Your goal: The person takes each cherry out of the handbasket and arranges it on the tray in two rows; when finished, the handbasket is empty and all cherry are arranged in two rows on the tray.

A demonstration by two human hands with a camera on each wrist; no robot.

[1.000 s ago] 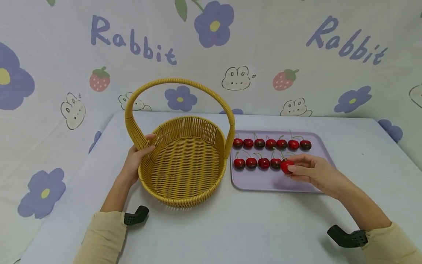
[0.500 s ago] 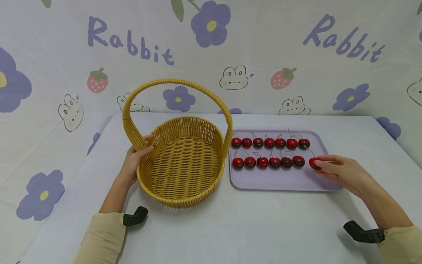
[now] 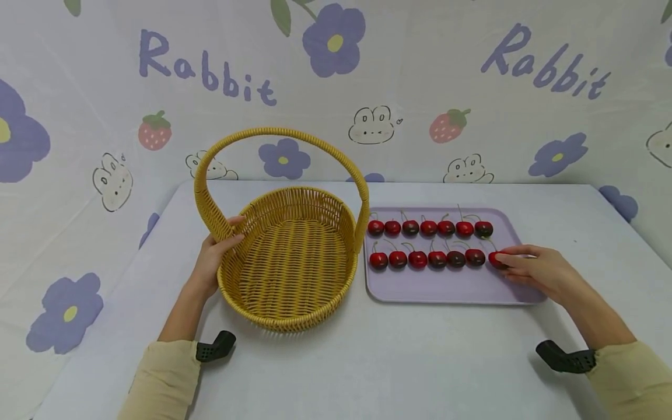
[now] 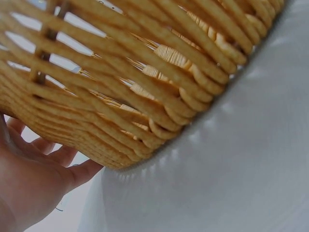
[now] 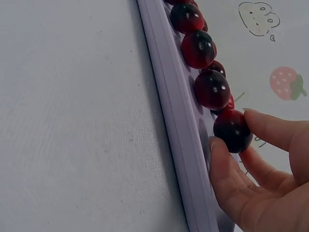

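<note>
In the head view a yellow wicker basket [image 3: 294, 321] with a tall arched handle stands on the table, its inside bare. My left hand [image 3: 211, 256] grips the basket's left rim beside the foot of the handle; the left wrist view shows the woven side above that hand [image 4: 34, 179]. To the right, a lilac tray [image 3: 446, 291] bears two rows of dark red cherries with green stems. My right hand [image 3: 543, 271] pinches a cherry [image 5: 232, 131] between thumb and fingertips at the right end of the front row. Whether this cherry touches the tray I cannot tell.
A white cloth-covered table [image 3: 367, 361] lies under everything. Behind it hangs a pale backdrop [image 3: 315, 105] with printed flowers, strawberries and rabbits. The basket's right side stands close against the tray's left edge.
My right hand, with the cherry in its fingertips, has moved right to the end of the front row, then slightly back left. My left hand has kept its grip on the basket.
</note>
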